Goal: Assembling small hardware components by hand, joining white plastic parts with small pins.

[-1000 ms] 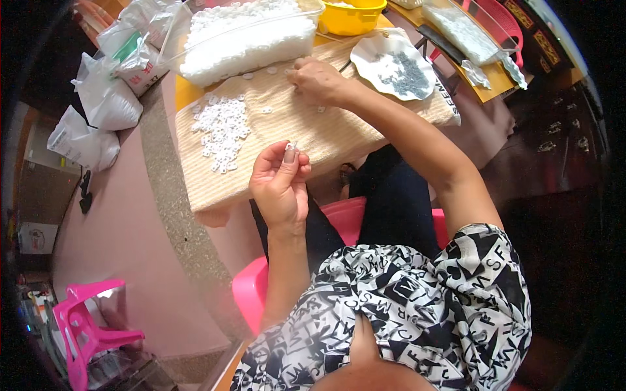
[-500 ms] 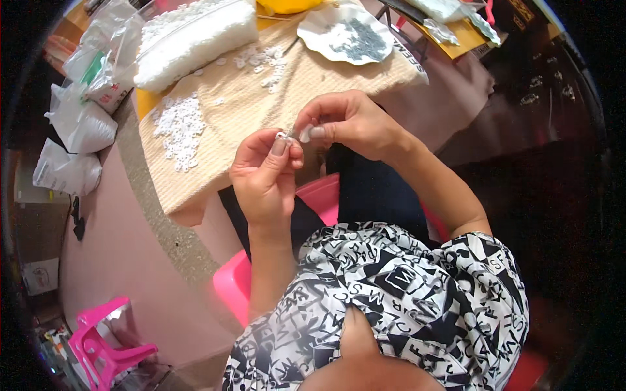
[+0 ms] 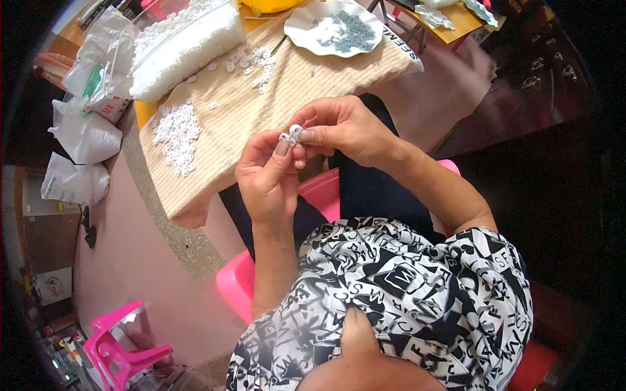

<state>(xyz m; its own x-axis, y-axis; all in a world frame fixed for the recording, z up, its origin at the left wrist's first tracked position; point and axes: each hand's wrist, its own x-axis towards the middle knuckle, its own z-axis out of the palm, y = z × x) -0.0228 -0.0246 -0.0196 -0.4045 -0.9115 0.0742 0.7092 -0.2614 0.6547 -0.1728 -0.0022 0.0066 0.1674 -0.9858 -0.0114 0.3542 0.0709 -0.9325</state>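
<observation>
Between both hands (image 3: 355,135), pinched at meeting point: small white pieces (image 3: 295,130)

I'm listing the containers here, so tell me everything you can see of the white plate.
The white plate is shallow, with a wavy rim; whether plastic or ceramic, I cannot tell. It lies face up on the beige cloth, toward the far right, holding a spread of tiny dark grey pieces beside a whitish patch. The left hand and right hand are both clear of it.
</observation>
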